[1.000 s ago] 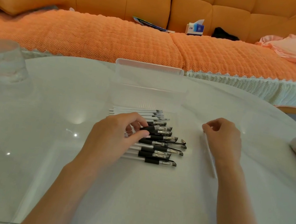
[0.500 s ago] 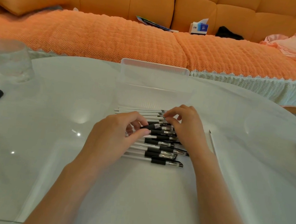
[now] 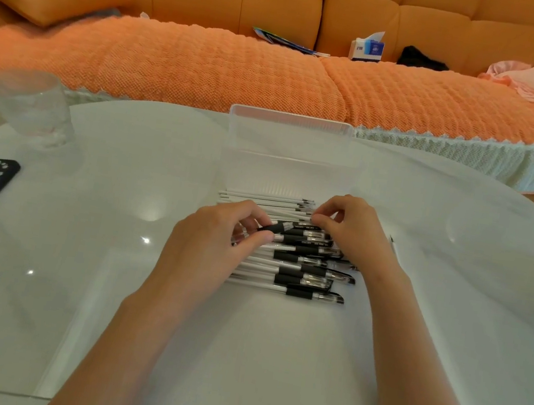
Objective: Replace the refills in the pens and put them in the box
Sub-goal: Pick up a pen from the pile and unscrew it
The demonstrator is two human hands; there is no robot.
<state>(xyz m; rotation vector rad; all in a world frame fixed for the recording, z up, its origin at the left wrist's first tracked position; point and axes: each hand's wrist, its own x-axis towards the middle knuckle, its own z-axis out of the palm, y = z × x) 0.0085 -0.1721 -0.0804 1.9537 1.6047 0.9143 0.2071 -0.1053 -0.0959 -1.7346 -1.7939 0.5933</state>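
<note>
Since a second ago, right hand [image 3: 355,229] has crossed to the refills [image 3: 265,202], pinching one. Left hand [image 3: 218,240] pinches a black-gripped clear pen [image 3: 292,230]; pens [image 3: 300,269] lie crosswise, tips right.

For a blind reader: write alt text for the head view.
Two bare hands work over a row of pens on a white table: the left hand pinches a pen, the right hand pinches a refill. An open clear box stands behind them, an orange sofa beyond.

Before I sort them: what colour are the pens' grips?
Black grips on clear barrels, seen in the head view.
</note>
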